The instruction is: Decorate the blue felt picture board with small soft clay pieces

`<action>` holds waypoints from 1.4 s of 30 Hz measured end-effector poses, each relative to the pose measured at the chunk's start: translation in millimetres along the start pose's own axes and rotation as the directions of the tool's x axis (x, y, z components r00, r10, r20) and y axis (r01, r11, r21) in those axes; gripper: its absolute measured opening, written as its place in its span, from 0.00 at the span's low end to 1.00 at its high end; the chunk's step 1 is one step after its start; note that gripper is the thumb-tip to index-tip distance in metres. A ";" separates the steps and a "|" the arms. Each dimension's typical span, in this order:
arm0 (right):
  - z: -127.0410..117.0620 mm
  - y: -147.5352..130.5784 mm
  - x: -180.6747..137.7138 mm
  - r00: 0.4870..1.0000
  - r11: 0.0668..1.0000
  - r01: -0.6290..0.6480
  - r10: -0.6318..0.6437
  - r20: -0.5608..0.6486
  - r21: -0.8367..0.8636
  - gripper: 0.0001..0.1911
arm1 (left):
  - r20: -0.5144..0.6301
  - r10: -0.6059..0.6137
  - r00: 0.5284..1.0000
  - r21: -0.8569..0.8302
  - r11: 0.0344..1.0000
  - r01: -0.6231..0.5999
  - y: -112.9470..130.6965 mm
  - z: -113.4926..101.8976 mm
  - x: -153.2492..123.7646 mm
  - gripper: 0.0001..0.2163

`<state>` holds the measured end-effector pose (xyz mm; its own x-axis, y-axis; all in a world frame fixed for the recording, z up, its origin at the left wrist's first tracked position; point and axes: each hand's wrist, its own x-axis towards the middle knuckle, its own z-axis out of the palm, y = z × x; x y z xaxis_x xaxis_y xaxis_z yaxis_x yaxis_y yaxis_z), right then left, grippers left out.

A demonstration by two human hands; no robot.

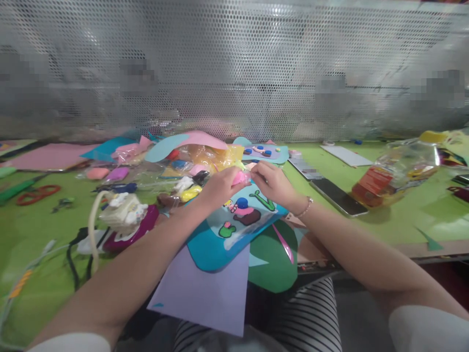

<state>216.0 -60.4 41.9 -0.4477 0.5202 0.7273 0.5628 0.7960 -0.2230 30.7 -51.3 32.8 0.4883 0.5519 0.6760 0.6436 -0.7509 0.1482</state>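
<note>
Over the blue sheet [208, 254], my left hand [223, 186] is closed on a small lump of pink clay [240, 178], which seems to be in clear plastic. My right hand [270, 182] is beside it, thumb and fingers pinched together at the plastic's edge; what lies between them is too small to make out. Below my hands, the sheet carries a brown and pink clay figure [247, 215] with a blue top, a green cactus shape [227, 230] and a green sprig shape [266, 200]. A pink plastic tool [284, 244] lies on the dark green paper [274, 278].
Bagged clay lumps [190, 193] and paper pieces crowd the back. A power adapter [122, 215] with cables and red-handled scissors [38, 194] lie left. Right are a phone [339, 196] and a plastic bottle [399, 168]. Purple paper [205, 293] overhangs the front edge. A perforated metal panel [234, 73] stands behind.
</note>
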 end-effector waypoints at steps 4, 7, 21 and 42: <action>-2.2 6.3 -2.9 0.988 0.977 0.144 -0.133 0.083 -0.155 0.10 | 0.041 0.017 0.999 -0.040 0.999 -0.016 2.7 -0.5 0.3 0.15; -2.6 8.0 -2.5 0.973 0.971 0.213 -0.200 0.117 -0.109 0.10 | 0.073 0.032 0.997 -0.059 0.998 -0.028 3.8 -0.5 -0.2 0.16; 0.1 27.2 4.8 0.941 0.889 -0.318 0.339 -0.007 0.330 0.11 | 0.186 -0.327 0.927 0.190 0.937 0.293 -21.6 -4.1 5.0 0.17; 20.5 40.5 -1.5 0.701 0.317 -0.678 0.552 0.453 0.664 0.13 | 0.391 -0.392 0.833 0.466 0.865 0.188 -46.4 12.3 -11.9 0.14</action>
<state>225.2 -22.5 18.4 -0.3178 0.9436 0.0929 0.0205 0.1048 -0.9943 2.2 -18.6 9.0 0.3853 0.8956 0.2224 0.9227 -0.3767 -0.0815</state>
